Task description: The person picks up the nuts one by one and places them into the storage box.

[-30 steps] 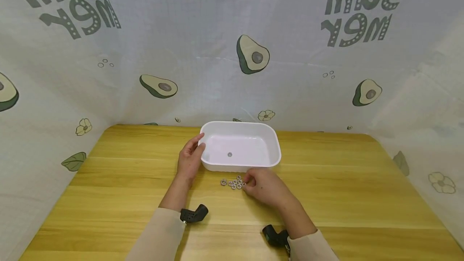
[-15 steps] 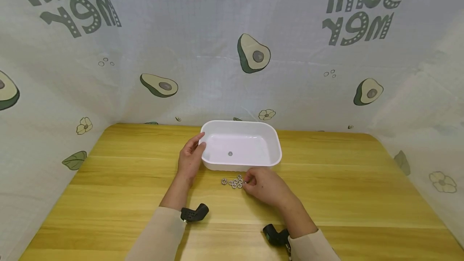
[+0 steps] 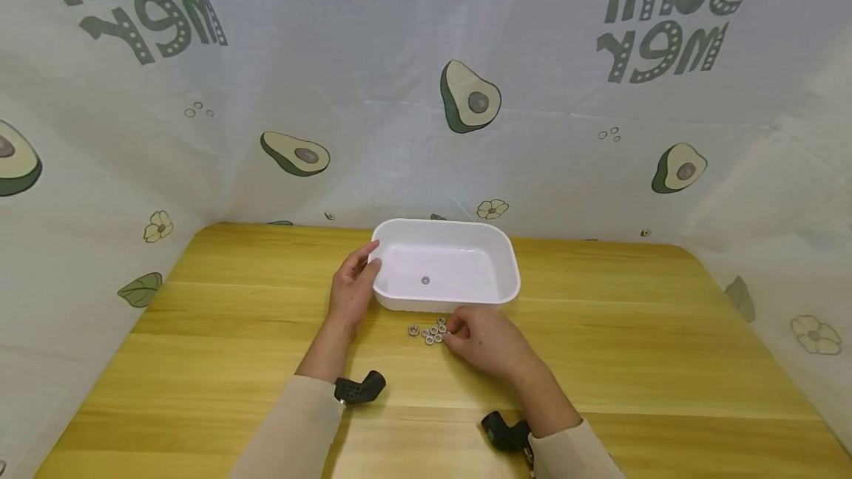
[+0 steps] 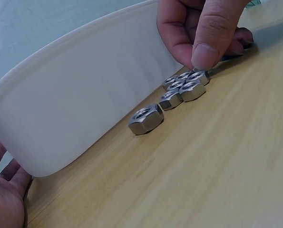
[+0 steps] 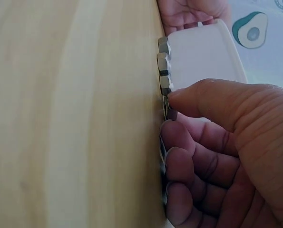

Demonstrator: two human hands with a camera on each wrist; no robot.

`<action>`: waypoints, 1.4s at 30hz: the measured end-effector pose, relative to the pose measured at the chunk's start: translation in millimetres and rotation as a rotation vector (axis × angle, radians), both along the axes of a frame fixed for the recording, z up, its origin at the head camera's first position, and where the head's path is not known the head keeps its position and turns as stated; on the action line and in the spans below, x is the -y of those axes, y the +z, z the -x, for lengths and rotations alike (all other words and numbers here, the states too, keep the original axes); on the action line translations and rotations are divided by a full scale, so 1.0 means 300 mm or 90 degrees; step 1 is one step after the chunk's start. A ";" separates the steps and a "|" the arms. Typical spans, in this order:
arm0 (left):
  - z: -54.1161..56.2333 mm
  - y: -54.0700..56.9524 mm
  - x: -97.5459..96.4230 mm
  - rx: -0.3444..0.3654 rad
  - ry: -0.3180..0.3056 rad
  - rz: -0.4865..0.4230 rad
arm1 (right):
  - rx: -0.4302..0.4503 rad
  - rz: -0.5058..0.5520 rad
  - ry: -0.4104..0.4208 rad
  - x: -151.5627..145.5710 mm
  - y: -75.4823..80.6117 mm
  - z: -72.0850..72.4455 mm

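Several hex nuts [image 4: 171, 99] lie at a white tub's [image 3: 452, 263] near side; left hand [image 3: 350, 290] grips its left end, right hand [image 3: 486, 340] pinches one nut [image 5: 172, 114], ideally lifted straight, clear of neighbours.

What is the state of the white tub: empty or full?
Neither, only nearly empty: the head view shows one metal nut lying inside the white tub.

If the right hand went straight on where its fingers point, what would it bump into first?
The right hand, which seems to pinch one nut, would probably bump the other metal nuts beside it first; exactly which is hard to tell.
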State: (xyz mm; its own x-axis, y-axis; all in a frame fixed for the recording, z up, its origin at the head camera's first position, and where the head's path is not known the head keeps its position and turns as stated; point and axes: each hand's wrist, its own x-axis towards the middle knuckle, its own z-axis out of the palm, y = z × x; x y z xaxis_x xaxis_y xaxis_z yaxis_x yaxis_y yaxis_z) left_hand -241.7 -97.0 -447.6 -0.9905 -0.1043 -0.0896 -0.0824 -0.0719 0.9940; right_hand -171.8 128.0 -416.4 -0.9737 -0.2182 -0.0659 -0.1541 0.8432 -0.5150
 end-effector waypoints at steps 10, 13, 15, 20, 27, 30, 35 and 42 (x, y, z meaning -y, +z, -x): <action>-0.002 0.008 -0.003 -0.010 -0.002 -0.002 | 0.021 0.011 -0.001 0.000 0.023 -0.008; -0.003 0.008 -0.001 -0.007 -0.003 -0.002 | 0.029 0.022 -0.006 0.001 0.051 -0.015; -0.002 0.007 0.001 -0.005 -0.002 -0.001 | 0.024 0.035 -0.006 0.003 0.075 -0.019; -0.001 0.003 0.004 -0.004 0.003 -0.001 | -0.011 0.057 -0.009 0.007 0.128 -0.022; 0.003 -0.001 0.001 -0.004 0.008 -0.008 | -0.081 0.023 -0.024 -0.001 0.163 0.024; 0.003 -0.005 0.001 -0.005 0.013 -0.013 | -0.107 -0.004 -0.015 -0.003 0.173 0.067; 0.006 -0.007 0.001 -0.001 0.009 -0.015 | -0.102 -0.040 -0.010 0.003 0.180 0.146; 0.009 -0.004 0.000 0.005 0.007 -0.005 | -0.070 -0.069 -0.011 0.028 0.152 0.230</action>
